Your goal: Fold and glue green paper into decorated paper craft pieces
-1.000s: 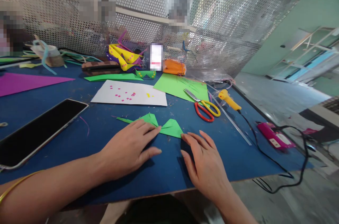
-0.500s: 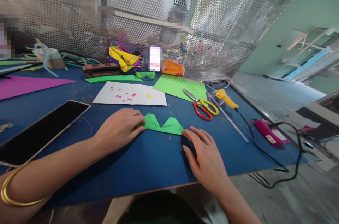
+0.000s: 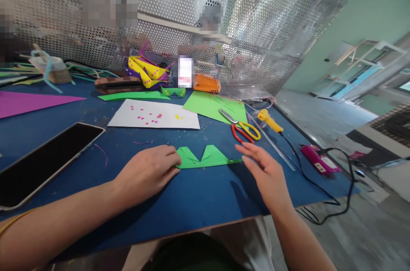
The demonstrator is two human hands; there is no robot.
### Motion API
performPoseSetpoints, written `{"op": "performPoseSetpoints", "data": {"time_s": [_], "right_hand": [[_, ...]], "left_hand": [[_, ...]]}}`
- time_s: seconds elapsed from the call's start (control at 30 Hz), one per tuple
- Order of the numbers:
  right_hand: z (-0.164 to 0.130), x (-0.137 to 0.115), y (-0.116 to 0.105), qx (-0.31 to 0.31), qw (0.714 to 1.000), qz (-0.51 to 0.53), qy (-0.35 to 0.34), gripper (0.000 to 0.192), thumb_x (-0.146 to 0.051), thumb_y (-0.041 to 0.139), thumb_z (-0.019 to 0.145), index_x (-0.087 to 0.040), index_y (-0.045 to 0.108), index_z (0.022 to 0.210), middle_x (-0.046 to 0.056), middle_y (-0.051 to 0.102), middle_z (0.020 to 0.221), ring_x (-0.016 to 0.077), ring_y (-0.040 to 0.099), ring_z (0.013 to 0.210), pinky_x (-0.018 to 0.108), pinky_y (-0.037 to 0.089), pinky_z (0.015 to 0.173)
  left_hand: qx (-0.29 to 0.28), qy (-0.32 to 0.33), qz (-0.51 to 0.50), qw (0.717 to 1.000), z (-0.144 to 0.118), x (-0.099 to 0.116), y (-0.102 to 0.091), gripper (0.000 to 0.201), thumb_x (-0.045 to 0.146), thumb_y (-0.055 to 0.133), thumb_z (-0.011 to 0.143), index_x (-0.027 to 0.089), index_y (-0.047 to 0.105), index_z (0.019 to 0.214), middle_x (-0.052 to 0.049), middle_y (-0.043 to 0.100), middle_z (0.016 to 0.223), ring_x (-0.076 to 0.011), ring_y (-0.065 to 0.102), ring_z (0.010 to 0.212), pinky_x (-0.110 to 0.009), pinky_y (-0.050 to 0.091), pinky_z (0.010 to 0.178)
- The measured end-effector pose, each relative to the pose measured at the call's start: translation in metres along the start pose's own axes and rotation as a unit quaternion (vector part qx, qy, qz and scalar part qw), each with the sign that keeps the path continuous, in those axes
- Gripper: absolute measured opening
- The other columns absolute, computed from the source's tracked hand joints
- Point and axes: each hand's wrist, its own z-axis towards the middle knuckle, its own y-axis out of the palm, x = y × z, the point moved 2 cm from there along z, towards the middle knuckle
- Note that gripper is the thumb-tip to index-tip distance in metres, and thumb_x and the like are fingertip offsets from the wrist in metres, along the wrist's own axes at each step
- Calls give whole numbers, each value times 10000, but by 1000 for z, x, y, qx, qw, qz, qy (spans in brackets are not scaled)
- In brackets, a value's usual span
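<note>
A folded green paper piece (image 3: 205,157) with two peaks lies on the blue table (image 3: 198,202) in front of me. My left hand (image 3: 150,170) rests on its left end, fingers curled over the edge, pinning it down. My right hand (image 3: 265,172) hovers just right of the paper's pointed right tip, fingers spread and holding nothing. Red-and-yellow scissors (image 3: 243,128) lie a little beyond my right hand.
A phone (image 3: 45,162) lies at left. White sheet with pink dots (image 3: 153,115), green sheet (image 3: 214,106), purple paper (image 3: 28,102), yellow glue gun (image 3: 270,120) with black cord, pink device (image 3: 317,160) and ruler (image 3: 272,142) lie around. A perforated metal screen (image 3: 166,1) backs the table.
My left hand slid to the paper's left end. The right hand lifted off the table and moved right, away from the paper. The paper now lies flatter and stretched out.
</note>
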Motion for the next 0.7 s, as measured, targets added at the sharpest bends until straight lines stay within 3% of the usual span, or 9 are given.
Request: {"op": "performPoseSetpoints", "data": {"time_s": [0.13,0.2,0.23,0.27,0.33,0.47,0.7], "right_hand": [[45,10,-30,100,985,-137,-38,333,-378,574,911,-195,643,1181,105,746,1168,268,672,1156,453,488,1023],[78,21,-47,117,941,-319,-4,394,-321,521,931,-159,583,1285,147,693,1266,278,641,1197,440,462,1034],[95,28,-54,96,900,-425,34,443,-307,500,934,-134,541,1339,177,669,1292,296,628,1210,445,465,1015],[111,36,-61,82,885,-456,51,467,-279,520,913,-93,540,1341,227,659,1278,339,620,1208,475,457,997],[139,50,-71,50,872,-483,67,410,-251,562,868,-53,614,1223,280,672,1195,383,636,1149,483,466,935],[168,76,-74,-5,851,-516,97,228,-275,634,808,-99,691,942,251,718,990,364,691,952,442,475,810],[163,93,-68,11,834,-548,56,317,-322,540,885,-74,674,1031,293,674,1038,352,664,927,423,398,741]], "left_hand": [[11,-5,-10,1000,-2,-3,6,253,218,421,974,224,661,895,-31,652,891,-179,614,809,-284,409,665],[15,-11,-22,1000,-1,-4,7,251,248,433,975,231,679,929,-35,674,923,-186,634,836,-286,428,675],[19,-16,-29,999,-1,-4,6,254,260,435,976,234,686,950,-36,686,936,-189,645,850,-288,440,684],[25,-23,-35,999,0,-4,5,263,269,430,978,235,691,970,-37,698,945,-191,656,861,-289,452,692],[34,-39,-44,998,1,-5,1,292,280,408,985,231,695,1004,-38,719,966,-194,674,876,-294,472,712],[27,-79,-29,996,3,-12,-12,312,283,385,975,234,693,990,-30,737,983,-209,687,903,-311,477,734],[-78,-143,-31,986,2,-26,-29,236,303,480,905,244,677,789,-11,702,825,-197,641,746,-298,399,627]]}}
